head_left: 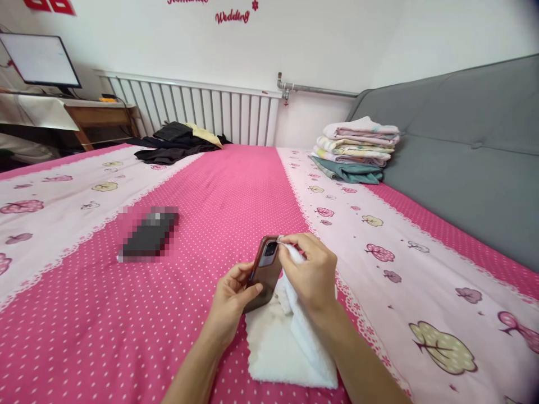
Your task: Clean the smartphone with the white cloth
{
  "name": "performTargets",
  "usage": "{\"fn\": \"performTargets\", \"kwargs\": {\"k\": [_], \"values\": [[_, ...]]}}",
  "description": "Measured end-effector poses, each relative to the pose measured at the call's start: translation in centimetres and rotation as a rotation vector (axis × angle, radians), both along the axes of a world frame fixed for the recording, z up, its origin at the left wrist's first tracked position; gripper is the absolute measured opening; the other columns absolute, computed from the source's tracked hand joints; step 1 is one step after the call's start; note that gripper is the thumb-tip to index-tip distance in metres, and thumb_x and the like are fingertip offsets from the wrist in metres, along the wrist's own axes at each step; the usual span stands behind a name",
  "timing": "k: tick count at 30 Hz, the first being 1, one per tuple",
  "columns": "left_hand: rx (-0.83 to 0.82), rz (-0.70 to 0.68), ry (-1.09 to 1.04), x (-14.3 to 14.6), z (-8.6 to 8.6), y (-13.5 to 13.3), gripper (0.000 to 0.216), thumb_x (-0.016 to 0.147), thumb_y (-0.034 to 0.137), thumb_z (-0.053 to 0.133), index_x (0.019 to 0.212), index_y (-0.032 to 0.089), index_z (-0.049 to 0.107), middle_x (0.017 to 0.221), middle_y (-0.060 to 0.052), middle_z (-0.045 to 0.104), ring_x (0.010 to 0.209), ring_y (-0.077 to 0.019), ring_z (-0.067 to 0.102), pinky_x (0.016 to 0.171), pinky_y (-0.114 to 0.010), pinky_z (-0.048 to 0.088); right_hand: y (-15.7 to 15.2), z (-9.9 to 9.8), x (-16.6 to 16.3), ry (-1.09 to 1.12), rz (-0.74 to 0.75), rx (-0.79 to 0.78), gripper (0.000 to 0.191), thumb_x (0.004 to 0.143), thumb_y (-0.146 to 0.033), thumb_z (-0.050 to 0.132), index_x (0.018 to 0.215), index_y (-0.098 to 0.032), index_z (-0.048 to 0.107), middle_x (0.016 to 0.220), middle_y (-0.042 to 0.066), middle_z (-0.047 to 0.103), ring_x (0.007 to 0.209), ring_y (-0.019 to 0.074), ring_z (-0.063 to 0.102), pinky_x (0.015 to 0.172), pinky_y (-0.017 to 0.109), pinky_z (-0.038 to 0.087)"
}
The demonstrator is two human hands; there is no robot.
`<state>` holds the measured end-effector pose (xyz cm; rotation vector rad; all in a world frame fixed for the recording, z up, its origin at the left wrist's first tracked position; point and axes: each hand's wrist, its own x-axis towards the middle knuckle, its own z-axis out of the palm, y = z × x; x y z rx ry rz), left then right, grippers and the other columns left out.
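Left hand [231,296] clamped on brown-cased phone [264,272], low centre on pink bedsheet [219,191]. Right hand [310,272] pinching white cloth [286,336] against phone's camera, at three o'clock.

Left hand [229,297] grips the phone [264,272] upright, camera side facing us, near the bed's [219,185] front edge. Right hand [311,275] presses a white cloth [286,342] against its top corner. Folded towels [357,148] sit at the far right corner.

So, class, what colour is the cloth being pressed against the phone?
White; the cloth shows best in the head view.
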<state>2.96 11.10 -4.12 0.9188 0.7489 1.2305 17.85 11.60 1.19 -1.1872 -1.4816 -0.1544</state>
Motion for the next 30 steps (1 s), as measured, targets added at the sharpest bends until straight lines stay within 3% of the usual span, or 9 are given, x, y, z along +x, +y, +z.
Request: {"fn": "performTargets", "kwargs": {"k": [7,12,16,23,30], "values": [[-0.002,0.018,-0.002,0.0,-0.3,0.1,0.034,0.062,0.017,0.078,0.093,0.02,0.065,0.1,-0.003,0.07,0.088,-0.0139,0.065,0.076,-0.024,0.051,0.0,-0.2,-0.1,-0.132,-0.036,0.069,0.018,0.076,-0.007,0.053,0.078,-0.017,0.067,0.076,0.004,0.068,0.07,0.0155,0.065,0.067,0.027,0.052],[-0.023,0.052,-0.019,0.0,-0.1,0.1,0.038,0.06,0.015,0.079,0.094,0.02,0.064,0.1,-0.003,0.07,0.086,-0.0127,0.064,0.075,-0.023,0.05,-0.3,-0.3,-0.4,-0.175,0.01,-0.013,0.018,0.079,-0.011,0.054,0.083,-0.017,0.07,0.084,0.006,0.071,0.075,0.0168,0.067,0.071,0.027,0.054],[-0.05,0.075,-0.037,0.0,0.1,0.1,0.04,0.058,0.015,0.079,0.094,0.019,0.063,0.101,-0.004,0.07,0.087,-0.0139,0.064,0.075,-0.024,0.05,-0.2,-0.6,-0.8,-0.089,0.042,-0.107,0.02,0.079,-0.013,0.054,0.084,-0.021,0.071,0.087,0.004,0.071,0.076,0.0158,0.067,0.072,0.027,0.053],[-0.05,0.047,-0.012,0.2,0.0,0.0,0.04,0.059,0.018,0.078,0.096,0.019,0.062,0.104,-0.005,0.07,0.093,-0.0168,0.064,0.08,-0.027,0.049,0.3,-1.0,-0.9,0.115,-0.004,-0.188,0.011,0.07,-0.014,0.058,0.074,-0.02,0.067,0.072,0.0,0.069,0.064,0.0155,0.064,0.063,0.027,0.051],[-0.023,0.041,0.019,0.4,0.3,-0.2,0.035,0.059,0.017,0.079,0.091,0.02,0.064,0.099,-0.003,0.071,0.088,-0.0154,0.065,0.079,-0.027,0.049,0.1,-0.4,-0.7,0.163,-0.082,-0.098,0.012,0.068,-0.016,0.058,0.078,-0.02,0.065,0.066,0.0,0.067,0.058,0.014,0.061,0.058,0.026,0.05]]}}
